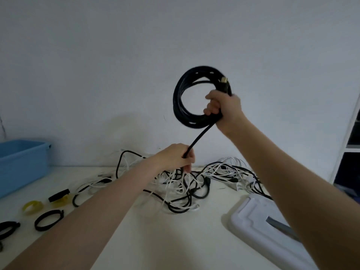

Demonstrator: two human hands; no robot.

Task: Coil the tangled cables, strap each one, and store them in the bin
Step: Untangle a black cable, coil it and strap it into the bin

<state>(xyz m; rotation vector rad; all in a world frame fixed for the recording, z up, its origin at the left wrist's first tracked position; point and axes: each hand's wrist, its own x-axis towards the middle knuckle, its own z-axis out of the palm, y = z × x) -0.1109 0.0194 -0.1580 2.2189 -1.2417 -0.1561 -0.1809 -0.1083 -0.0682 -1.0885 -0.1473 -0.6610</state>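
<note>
A black cable coil [187, 96] is gripped aloft by the right hand [222, 106] while its tail is pinched by the left hand [175, 156] above the desk's tangle [194, 184] (coiling under way), so strapping and the far-left bin [21, 162] seem next.

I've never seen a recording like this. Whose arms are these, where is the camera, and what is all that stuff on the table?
There is no machine here: a person wears a camera on the head, so you look forward and down along their own two bare arms. The right hand grips a black coil of cable raised in front of the wall. One strand runs down from it to the left hand, which holds that strand above a tangle of black and white cables lying on the white table. At the far left stands a blue bin. Near it lie yellow and black straps. At the lower right lies a white lid-like piece; what it is I cannot tell.
</note>
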